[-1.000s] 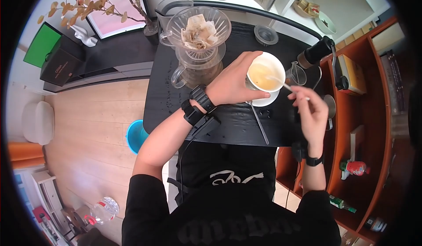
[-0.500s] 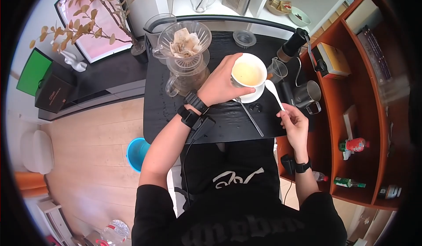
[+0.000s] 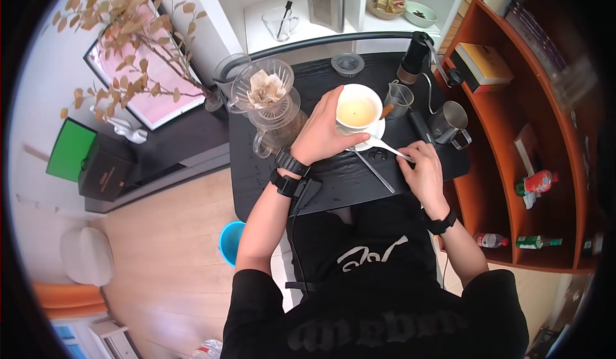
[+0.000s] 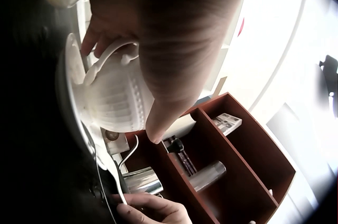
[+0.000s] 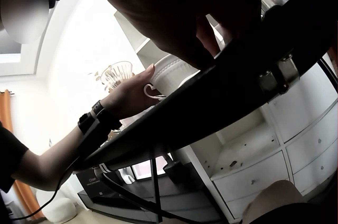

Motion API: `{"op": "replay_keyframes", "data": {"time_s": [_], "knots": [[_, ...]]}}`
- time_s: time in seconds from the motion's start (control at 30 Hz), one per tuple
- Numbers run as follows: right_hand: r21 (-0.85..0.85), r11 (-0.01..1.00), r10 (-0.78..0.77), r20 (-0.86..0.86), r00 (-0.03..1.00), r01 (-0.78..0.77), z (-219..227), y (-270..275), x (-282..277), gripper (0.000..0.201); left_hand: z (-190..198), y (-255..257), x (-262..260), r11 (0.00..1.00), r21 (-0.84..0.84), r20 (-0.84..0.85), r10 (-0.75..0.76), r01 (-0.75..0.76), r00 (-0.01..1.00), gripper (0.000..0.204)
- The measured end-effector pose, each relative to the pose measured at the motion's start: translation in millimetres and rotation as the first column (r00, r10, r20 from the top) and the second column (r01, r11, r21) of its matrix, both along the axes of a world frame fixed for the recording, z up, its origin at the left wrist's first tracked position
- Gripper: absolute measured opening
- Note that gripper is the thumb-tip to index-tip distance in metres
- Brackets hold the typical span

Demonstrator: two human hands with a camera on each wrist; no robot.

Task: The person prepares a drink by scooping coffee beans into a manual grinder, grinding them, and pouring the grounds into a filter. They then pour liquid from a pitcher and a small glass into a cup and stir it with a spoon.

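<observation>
My left hand (image 3: 324, 131) grips a white ribbed teacup (image 4: 119, 94) from its left side, thumb toward me and fingers around the far side. Pale yellow liquid (image 3: 356, 112) shows inside. Beneath the cup is a white saucer (image 4: 68, 71). Between thumb and fingers, my right hand (image 3: 425, 171) pinches the handle end of a white spoon (image 3: 387, 146), low over the black table. The bowl end of that spoon lies at the saucer's near edge. A thin metal spoon (image 3: 375, 171) slants from the saucer toward me.
Left of the cup stands a glass server (image 3: 282, 137) with a dripper (image 3: 279, 89) holding a used paper filter. To the right are a small glass pitcher (image 3: 399, 100), a metal jug (image 3: 449, 123) and a hand grinder (image 3: 414, 57). A lid (image 3: 347, 64) lies at the back.
The right hand has taken the white spoon out of the cup and lowered it to the saucer's near edge. The left hand keeps hold of the teacup. The head view has shifted.
</observation>
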State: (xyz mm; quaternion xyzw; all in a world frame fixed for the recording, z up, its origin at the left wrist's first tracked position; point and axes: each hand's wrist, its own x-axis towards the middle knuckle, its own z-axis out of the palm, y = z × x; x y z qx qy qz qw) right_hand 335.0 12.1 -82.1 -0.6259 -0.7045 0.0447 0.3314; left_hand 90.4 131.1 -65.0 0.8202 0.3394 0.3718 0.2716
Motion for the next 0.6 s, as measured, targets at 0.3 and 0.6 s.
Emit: {"op": "replay_keyframes", "data": {"time_s": [0.3, 0.6], "knots": [[-0.003, 1.000, 0.019, 0.052, 0.998, -0.019, 1.5, -2.5, 3.6, 0.017, 12.1, -22.8, -2.9, 0.963, 0.245, -0.271, 0.178, -0.111, 0.946, 0.103], [-0.258, 0.942, 0.083, -0.438, 0.895, -0.214, 65.4, -4.6, 38.5, 0.018, 83.3, -89.8, -10.2, 0.993, 0.099, -0.316, 0.096, -0.068, 0.944, 0.080]]}}
